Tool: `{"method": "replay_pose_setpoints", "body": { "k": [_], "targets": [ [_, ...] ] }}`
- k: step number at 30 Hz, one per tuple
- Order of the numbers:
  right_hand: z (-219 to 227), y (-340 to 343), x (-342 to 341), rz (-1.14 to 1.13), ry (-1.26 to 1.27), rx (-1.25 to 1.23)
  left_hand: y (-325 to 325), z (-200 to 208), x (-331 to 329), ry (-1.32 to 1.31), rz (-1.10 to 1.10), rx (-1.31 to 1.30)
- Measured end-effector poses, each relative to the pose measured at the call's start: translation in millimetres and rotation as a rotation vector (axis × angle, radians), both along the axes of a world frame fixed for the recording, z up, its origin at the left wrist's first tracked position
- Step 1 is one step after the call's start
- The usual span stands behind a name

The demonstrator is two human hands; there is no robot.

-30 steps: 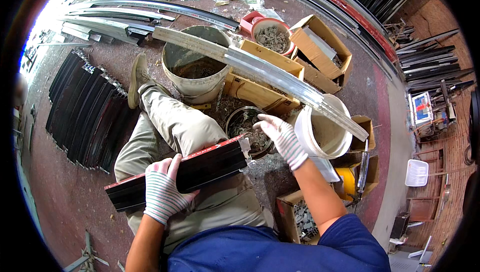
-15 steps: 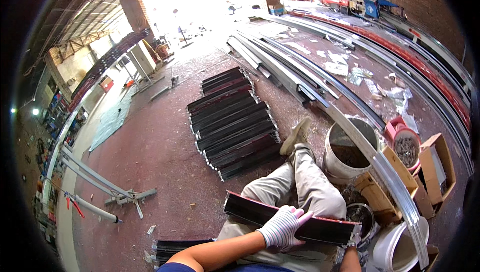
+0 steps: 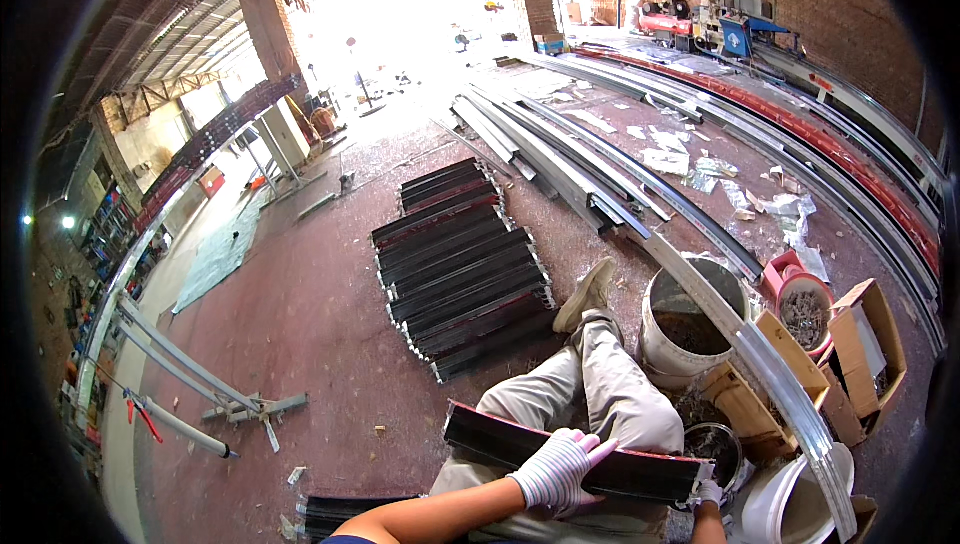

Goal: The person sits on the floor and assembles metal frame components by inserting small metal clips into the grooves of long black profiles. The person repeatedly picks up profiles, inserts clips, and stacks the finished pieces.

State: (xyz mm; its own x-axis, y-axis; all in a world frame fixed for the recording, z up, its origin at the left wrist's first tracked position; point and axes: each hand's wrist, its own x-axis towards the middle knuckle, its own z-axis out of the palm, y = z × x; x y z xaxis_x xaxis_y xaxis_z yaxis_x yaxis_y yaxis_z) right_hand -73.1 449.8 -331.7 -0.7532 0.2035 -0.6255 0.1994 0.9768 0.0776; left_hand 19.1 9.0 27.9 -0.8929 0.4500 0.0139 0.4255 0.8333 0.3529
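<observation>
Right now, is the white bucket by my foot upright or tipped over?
Upright: the white bucket stands on the floor, its round mouth open upward.

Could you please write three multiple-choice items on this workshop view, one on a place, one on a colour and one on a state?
1. Where does the dark curved metal strip lie?
A. across the person's lap
B. inside the white bucket
C. on the row of strips on the floor

2. What colour is the glove on the left hand?
A. solid black
B. white with faint stripes
C. bright orange

3. How does the left hand meet the strip?
A. it hovers well clear
B. it rests on the strip's top, fingers extended
C. it grips a hammer

Answers: 1 A, the strip crosses the thighs; 2 B, the knit looks pale; 3 B, the palm lies on it.
</observation>
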Motion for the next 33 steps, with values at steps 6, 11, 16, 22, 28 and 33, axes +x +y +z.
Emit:
{"method": "replay_pose_setpoints", "body": {
  "k": [6, 11, 16, 22, 28, 33],
  "targets": [
    [-9, -8, -12, 0.061, 0.017, -0.054, -1, 6, 5, 0.011, 0.006, -0.065],
    [26, -11, 3, -0.068, 0.246, -0.281, -2, 10, 1, -0.005, -0.006, -0.057],
    [30, 8, 13, -0.17, 0.651, -0.638, 10, 21, -18, -0.051, 0.006, -0.024],
    [75, -1, 29, -0.658, 0.715, -0.942, 18, -6, -5, 0.052, 0.035, 0.034],
    [100, 4, 52, -1.209, 0.626, -1.582, 21, -17, -8, 0.091, -0.025, 0.044],
    [150, -7, 62, -1.175, 0.675, -1.873, 23, -15, -7, 0.125, -0.046, 0.049]
  ]
}}
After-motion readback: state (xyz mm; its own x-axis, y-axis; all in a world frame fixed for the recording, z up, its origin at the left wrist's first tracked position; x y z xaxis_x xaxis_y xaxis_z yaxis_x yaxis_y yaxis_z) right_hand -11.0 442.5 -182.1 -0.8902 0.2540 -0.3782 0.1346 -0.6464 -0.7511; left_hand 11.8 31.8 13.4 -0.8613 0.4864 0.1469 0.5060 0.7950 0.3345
